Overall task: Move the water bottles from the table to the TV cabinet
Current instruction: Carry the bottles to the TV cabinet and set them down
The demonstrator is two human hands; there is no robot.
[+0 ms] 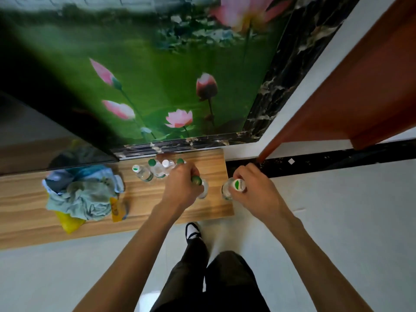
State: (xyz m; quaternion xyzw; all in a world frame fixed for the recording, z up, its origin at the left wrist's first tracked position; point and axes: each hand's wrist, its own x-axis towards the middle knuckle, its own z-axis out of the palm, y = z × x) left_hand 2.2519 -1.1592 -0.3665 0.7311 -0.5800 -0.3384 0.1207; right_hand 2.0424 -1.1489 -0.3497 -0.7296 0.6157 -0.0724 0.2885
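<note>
I look down on a long wooden TV cabinet (209, 206) against a lotus mural wall. My left hand (180, 188) grips a clear water bottle with a green cap (203, 186) by its top, over the cabinet's right end. My right hand (254, 188) holds a second bottle with a white and green cap (227, 190) at the cabinet's right edge. Whether either bottle rests on the wood I cannot tell. Several more bottles (155, 171) stand grouped at the back of the cabinet, left of my left hand.
A heap of pale cloth and yellow bags (83, 194) lies on the cabinet to the left. A dark TV screen (45, 136) stands behind it. A brown door (349, 104) hangs open at the right. White tiled floor (337, 221) and my legs are below.
</note>
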